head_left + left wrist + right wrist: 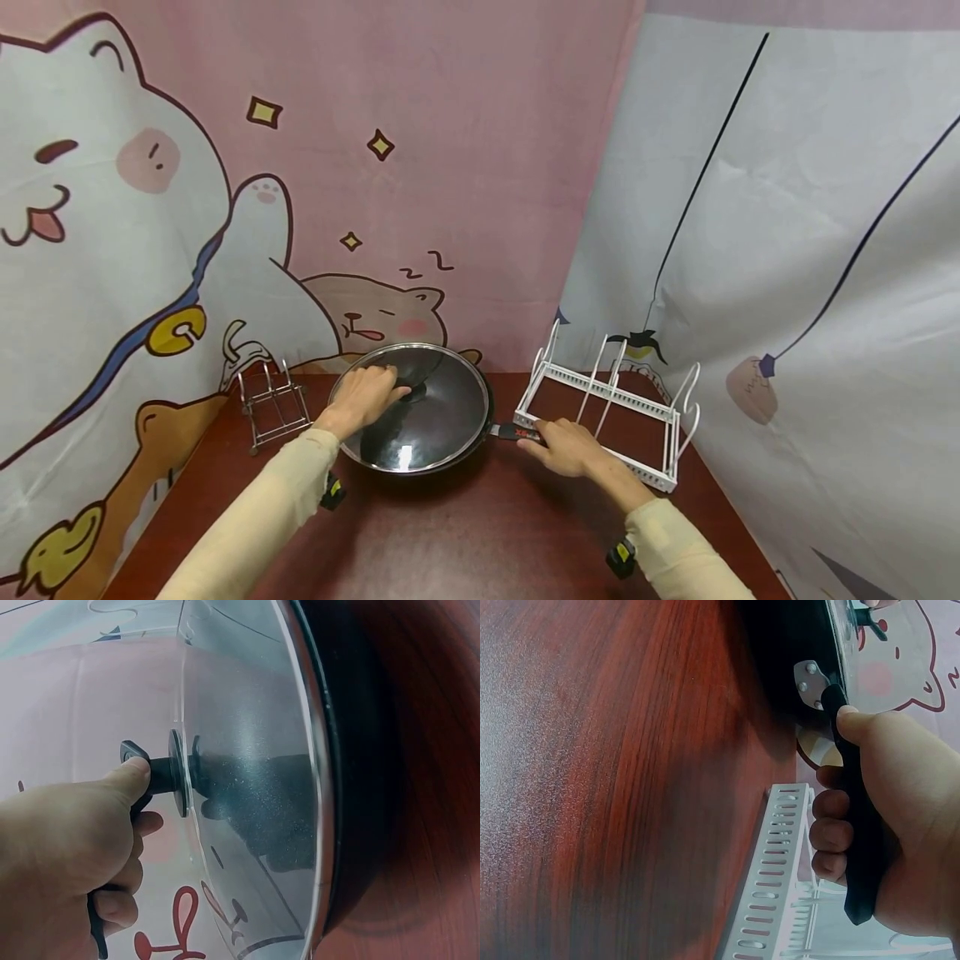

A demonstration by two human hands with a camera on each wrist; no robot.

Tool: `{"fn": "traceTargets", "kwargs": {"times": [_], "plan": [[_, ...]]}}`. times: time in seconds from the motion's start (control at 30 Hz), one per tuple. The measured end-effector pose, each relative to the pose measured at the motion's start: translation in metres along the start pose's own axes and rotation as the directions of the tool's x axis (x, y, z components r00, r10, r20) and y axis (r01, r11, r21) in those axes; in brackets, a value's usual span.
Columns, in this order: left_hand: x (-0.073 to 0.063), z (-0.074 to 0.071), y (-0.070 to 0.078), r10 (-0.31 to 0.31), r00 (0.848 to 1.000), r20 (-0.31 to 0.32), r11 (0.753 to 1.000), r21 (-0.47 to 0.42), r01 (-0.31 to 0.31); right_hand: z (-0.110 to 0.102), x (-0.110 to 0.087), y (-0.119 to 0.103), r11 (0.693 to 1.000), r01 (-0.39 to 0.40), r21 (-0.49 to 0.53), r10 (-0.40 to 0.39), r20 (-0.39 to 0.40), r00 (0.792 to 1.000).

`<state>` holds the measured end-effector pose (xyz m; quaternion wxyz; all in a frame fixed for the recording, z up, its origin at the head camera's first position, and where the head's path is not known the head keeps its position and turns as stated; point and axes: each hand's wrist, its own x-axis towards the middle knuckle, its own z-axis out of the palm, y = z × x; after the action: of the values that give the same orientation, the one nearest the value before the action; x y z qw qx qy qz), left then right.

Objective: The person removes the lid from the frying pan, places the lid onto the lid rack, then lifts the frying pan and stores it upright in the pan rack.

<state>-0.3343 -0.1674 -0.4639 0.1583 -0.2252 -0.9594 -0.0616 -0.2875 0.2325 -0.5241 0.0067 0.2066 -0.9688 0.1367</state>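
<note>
A dark wok with a glass lid on top stands toward the back of the red-brown table. My left hand grips the black lid knob, thumb on its top and fingers curled under it. The lid's metal rim lies along the wok's edge in the left wrist view. My right hand holds the wok's black handle, fingers wrapped round it and thumb along it near the riveted bracket.
Right of the wok, a white rack with upright loops stands close beside my right hand. A small metal wire rack is at the left. Behind the table hangs a cartoon-printed curtain.
</note>
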Motion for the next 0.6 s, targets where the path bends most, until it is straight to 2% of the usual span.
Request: {"fn": "traceTargets", "kwargs": {"times": [0.23,0.43,0.6], "plan": [[-0.0033,-0.0034,-0.0022,-0.017,1.000,0.009,0.999,-0.028,0.017,-0.0004,0.0008,-0.0003,1.000,0.001,0.005,-0.001,0.001,1.000],[-0.0049,-0.0047,-0.0026,-0.012,1.000,-0.020,1.000,-0.020,0.011,-0.0003,0.0006,-0.0003,1.000,0.001,0.009,-0.001,0.000,1.000],[-0.0069,-0.0096,-0.0016,-0.032,0.999,-0.005,0.999,-0.030,0.032,-0.0006,0.0000,-0.0002,1.000,0.005,0.013,-0.005,0.001,1.000]]}}
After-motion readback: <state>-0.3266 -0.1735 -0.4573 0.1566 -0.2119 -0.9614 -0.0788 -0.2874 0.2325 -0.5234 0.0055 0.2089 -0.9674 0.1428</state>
